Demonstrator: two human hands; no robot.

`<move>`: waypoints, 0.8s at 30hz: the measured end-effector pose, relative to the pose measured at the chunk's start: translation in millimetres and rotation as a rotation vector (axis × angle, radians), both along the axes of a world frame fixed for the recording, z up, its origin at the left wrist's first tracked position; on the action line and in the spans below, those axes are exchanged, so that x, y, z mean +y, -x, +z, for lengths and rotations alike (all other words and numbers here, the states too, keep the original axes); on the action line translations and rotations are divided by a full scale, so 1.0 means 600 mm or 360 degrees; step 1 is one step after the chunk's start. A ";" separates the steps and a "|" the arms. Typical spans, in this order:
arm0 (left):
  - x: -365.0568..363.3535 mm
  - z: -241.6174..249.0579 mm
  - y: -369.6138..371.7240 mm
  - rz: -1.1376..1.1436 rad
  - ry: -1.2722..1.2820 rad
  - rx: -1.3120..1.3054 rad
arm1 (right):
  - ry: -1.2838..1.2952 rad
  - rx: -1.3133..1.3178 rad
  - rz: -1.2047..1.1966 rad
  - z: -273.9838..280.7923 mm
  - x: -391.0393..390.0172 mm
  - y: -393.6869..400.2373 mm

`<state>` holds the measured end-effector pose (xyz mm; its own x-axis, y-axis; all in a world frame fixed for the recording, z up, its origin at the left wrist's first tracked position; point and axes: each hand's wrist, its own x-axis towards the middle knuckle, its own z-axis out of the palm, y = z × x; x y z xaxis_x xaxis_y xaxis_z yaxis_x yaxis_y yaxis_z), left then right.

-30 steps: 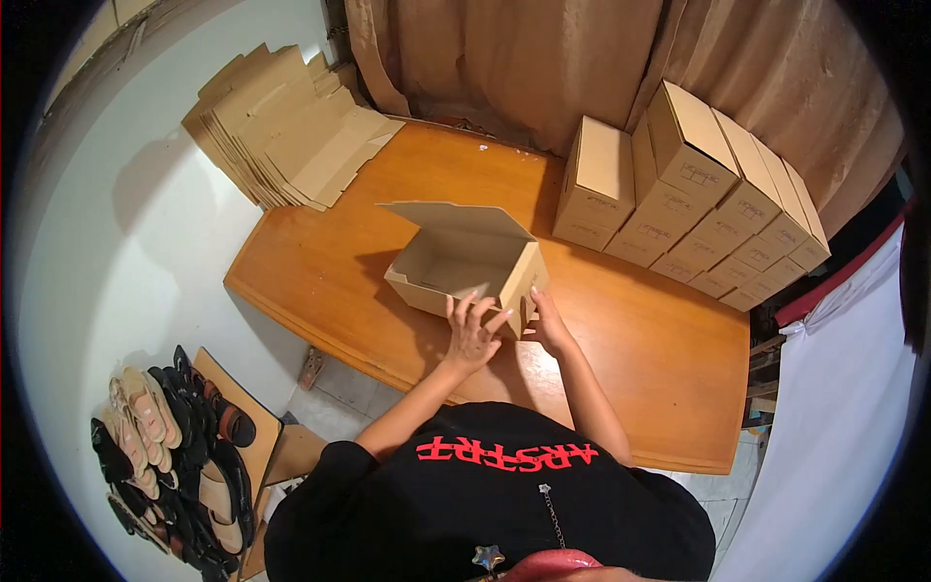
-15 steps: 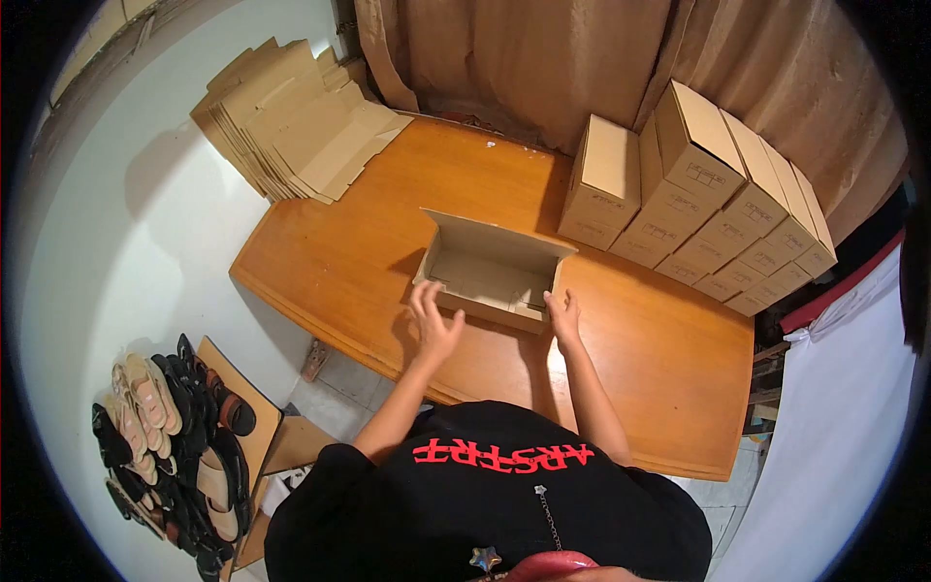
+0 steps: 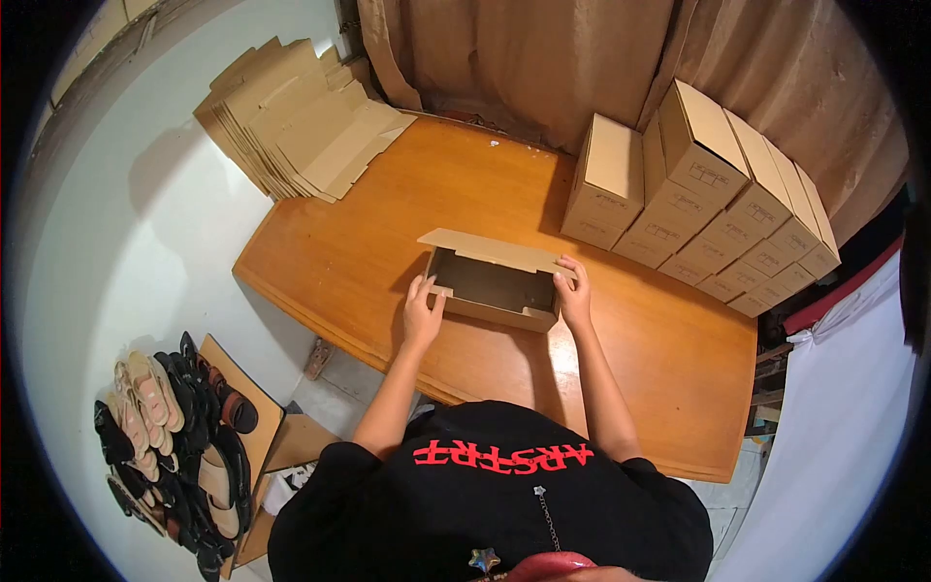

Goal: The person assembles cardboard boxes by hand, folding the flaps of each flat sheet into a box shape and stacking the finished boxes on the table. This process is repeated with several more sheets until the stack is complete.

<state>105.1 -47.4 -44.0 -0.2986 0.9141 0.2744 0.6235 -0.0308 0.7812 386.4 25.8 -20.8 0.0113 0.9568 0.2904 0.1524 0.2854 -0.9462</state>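
I see my left hand [image 3: 424, 312] and right hand [image 3: 573, 289] gripping the ends of one open cardboard box [image 3: 493, 279] at frame centre. Red mirrored lettering on my shirt [image 3: 504, 456] is unreadable. Closed boxes [image 3: 698, 194] stacked upper right: roughly eight.

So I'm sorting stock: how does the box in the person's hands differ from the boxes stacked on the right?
The held box is open, lid flap raised; the stacked boxes are shut. It lies alone between left hand and right hand; they stand packed together. Both are plain brown cardboard.
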 end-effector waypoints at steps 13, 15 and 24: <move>-0.008 -0.015 -0.012 0.0101 -0.0167 0.0063 | -0.0090 -0.0713 0.0063 0.021 -0.078 0.003; -0.004 -0.013 -0.020 0.0185 -0.0160 -0.0243 | -0.0098 -0.0790 0.0000 0.031 -0.086 0.017; 0.002 0.011 -0.019 0.0071 -0.0184 -0.0262 | -0.0091 -0.0939 -0.0199 0.010 -0.085 0.038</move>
